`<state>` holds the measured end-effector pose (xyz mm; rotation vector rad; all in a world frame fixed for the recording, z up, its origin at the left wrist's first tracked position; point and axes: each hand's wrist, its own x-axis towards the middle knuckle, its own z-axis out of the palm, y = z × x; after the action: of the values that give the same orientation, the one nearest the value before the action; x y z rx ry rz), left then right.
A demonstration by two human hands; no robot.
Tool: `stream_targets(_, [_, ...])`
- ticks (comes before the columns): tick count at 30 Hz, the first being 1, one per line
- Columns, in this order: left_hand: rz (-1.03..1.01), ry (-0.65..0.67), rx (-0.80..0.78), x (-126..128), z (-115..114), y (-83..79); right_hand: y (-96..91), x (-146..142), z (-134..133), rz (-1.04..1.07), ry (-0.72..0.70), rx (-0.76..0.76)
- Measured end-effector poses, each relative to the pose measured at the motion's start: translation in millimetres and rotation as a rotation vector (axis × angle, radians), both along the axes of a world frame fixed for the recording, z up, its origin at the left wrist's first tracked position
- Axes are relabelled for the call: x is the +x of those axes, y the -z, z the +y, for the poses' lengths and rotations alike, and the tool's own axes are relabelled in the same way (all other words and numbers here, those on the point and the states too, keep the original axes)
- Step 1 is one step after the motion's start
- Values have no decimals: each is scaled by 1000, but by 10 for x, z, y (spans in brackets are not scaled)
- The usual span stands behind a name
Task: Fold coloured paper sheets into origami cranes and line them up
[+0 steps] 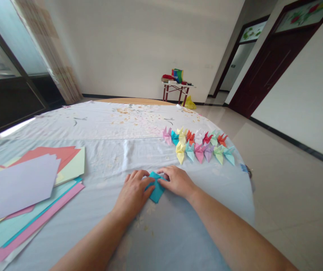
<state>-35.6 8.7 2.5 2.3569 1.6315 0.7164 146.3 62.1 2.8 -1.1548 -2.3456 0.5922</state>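
Observation:
A small piece of folded blue paper [157,191] lies on the tablecloth between my hands. My left hand [134,188] grips its left side, thumb and fingers closed at the edge. On the other side, my right hand [177,180] pinches the upper right edge, its thumb resting on top of the paper. Parts of the paper's edges are hidden beneath my fingers. Beyond my right hand stand several folded paper cranes in two rough rows, among them a pink crane [199,152] and a yellow crane [180,152].
Loose coloured sheets lie in a pile at the left, a lilac sheet [17,184] on top. The round table's cloth [99,218] reaches the rounded edge at right. A small side table [178,86] with items stands by the far wall, a yellow bag [189,102] beside it.

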Motion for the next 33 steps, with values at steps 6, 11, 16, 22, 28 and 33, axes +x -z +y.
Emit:
stream_targets(6, [-11,59,-70,-26,-44,-23,13,166,144,90,-144,-81])
stream_targets(11, [-14,62,-95,-46,-34,-6,-27,318,219,21,-293,-94])
stream_targets(16, [-13,73,-120,-54,-30,-22,-50,350,225,-52,-312,-111])
stream_targets(22, [-6,88,-135,-74,-26,-17,-20,343,249,-46,-330,-102])
stream_targets(28, [15,98,-139,-78,-10,-2,-25,321,257,-30,-296,-97])
stream_targets(33, [21,99,-173,-93,-5,-25,-8,225,236,-17,-215,-57])
